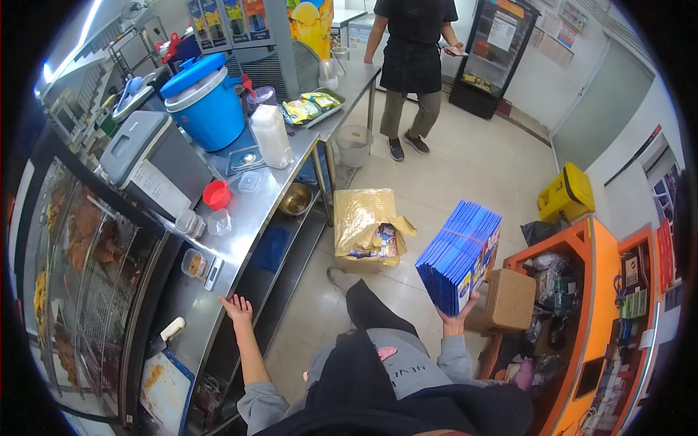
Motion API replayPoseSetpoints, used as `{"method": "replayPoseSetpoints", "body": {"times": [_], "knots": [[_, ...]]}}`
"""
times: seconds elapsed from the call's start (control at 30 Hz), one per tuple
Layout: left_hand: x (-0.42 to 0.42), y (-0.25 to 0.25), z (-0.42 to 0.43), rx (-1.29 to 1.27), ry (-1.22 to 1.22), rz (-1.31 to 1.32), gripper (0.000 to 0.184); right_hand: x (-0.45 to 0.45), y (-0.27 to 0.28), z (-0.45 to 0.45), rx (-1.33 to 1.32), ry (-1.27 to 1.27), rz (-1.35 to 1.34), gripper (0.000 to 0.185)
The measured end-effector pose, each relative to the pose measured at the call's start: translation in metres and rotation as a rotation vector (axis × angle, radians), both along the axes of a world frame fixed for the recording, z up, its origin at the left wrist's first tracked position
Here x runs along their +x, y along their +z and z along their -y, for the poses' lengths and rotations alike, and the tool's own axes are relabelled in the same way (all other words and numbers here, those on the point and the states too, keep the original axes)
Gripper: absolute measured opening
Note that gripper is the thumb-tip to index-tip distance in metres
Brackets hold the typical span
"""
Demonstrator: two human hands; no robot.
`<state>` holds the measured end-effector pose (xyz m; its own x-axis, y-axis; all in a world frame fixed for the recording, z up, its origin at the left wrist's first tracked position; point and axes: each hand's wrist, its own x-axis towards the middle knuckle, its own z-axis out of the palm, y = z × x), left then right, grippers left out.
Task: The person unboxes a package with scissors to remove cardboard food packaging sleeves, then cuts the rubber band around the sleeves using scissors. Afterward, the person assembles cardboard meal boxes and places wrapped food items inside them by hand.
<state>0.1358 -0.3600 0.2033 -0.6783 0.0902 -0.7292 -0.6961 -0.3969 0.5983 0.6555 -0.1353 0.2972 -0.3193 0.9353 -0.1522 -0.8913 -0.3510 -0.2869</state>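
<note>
My right hand (456, 315) holds up a thick stack of flat blue folded cartons (459, 251) from below, its fingers closed round the lower edge. A band runs across the stack. My left hand (238, 309) is empty with its fingers spread, beside the edge of the steel counter (251, 225). Near that hand on the counter are a small scale (213, 274) and a clear tub of food (193, 263). A torn package wrapped in brown tape (363, 221) stands on the floor ahead, printed packs showing through its opening.
A person in black (412, 51) stands ahead, holding a phone. A white bucket (354, 147) is by the counter's end. On the right are a brown box (510, 299), an orange shelf unit (596, 291) and a yellow bin (567, 190). A blue cooler (207, 109) stands on the counter.
</note>
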Motion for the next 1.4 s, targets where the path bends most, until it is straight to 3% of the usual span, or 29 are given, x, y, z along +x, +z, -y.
{"method": "replayPoseSetpoints", "body": {"times": [0.13,0.27,0.53,0.9,1.03,1.13,1.4], "knots": [[-0.003,0.007,-0.025,0.006,0.197,0.004,0.058,-0.008,-0.010,-0.016,0.011,0.003,-0.058,0.068],[-0.032,-0.036,-0.032,-0.138,0.375,-0.108,0.056,-0.031,0.020,-0.022,0.054,-0.077,-0.045,0.069],[-0.036,-0.046,-0.015,-0.096,0.276,-0.148,0.061,-0.038,0.011,-0.056,0.178,-0.004,-0.038,0.069],[-0.021,-0.022,-0.025,-0.116,0.326,-0.214,0.061,-0.125,0.070,-0.148,0.464,0.139,0.000,0.062],[-0.034,-0.035,-0.025,-0.136,0.319,-0.173,0.060,-0.162,0.077,-0.127,0.421,0.207,-0.163,0.064],[-0.020,-0.015,-0.025,-0.129,0.286,-0.161,0.053,-0.164,0.064,-0.115,0.386,0.320,-0.195,0.068],[-0.016,-0.025,-0.014,-0.187,0.152,-0.194,0.062,-0.124,0.007,-0.099,0.164,0.551,0.126,0.069]]}}
